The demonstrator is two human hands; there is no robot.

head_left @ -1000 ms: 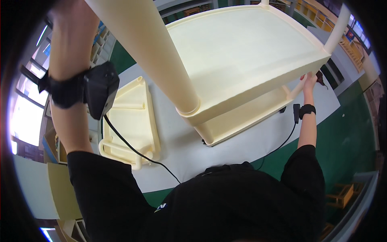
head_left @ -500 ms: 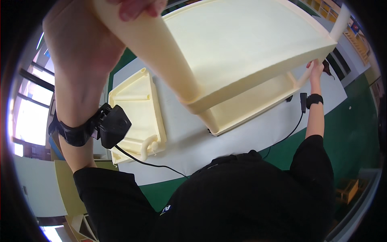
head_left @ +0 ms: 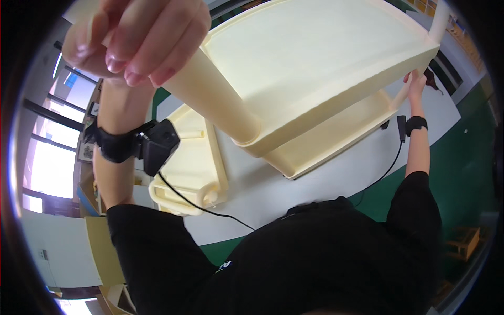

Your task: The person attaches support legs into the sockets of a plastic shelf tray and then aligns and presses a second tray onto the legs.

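Note:
A cream plastic shelf cart (head_left: 325, 47) stands before me, its upper tray above a lower tray (head_left: 336, 139). At the near left corner a thick round post (head_left: 218, 100) rises toward me. My left hand (head_left: 147, 39) is closed over the upper end of this post with bent fingers, and it hides the post's tip. Between the two trays at the right, my right hand (head_left: 416, 84) wraps round a lower post (head_left: 401, 97). Another post (head_left: 440, 23) stands up from the upper tray's far right corner.
A separate cream tray piece (head_left: 197, 157) lies left of the cart on the white tabletop (head_left: 247, 205), with a curved handle end on it. Black cables (head_left: 207, 211) run from both wrist straps toward my body. Green floor (head_left: 446, 157) surrounds the table; a small wooden stool (head_left: 464, 244) stands at right.
My left hand has turned and shifted, so its curled fingers now show over the post's end. The view has moved slightly. My right hand stays on the lower post.

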